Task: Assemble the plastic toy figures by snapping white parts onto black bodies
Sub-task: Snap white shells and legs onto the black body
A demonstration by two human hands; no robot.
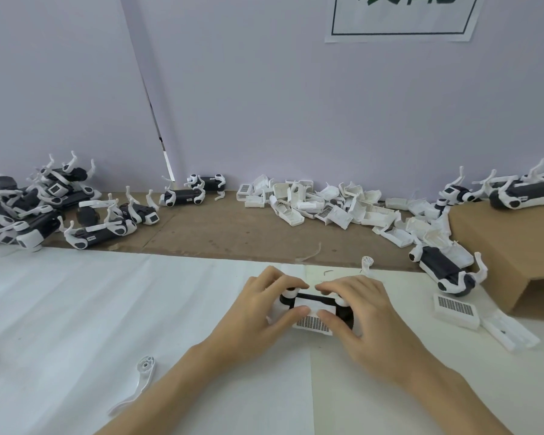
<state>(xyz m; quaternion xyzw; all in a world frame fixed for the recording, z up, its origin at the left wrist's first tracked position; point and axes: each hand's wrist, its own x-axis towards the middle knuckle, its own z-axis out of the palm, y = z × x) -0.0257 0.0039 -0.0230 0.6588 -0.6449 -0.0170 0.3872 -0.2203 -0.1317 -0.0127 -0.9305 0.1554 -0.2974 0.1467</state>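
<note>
A black toy body [343,310] carries a white cover [311,321] with a fine dark grid pattern, on white sheeting [76,309].

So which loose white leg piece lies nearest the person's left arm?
The long white leg piece on the white sheet, just beside the left forearm; the other loose one lies beyond the hands.

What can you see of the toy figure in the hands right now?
The toy figure has a black plastic body with white rounded joints at both ends and a white cover with a printed grid on its near side. It lies lengthwise on the white table sheet. The left hand and right hand grip its ends, thumbs pressing the cover.
</note>
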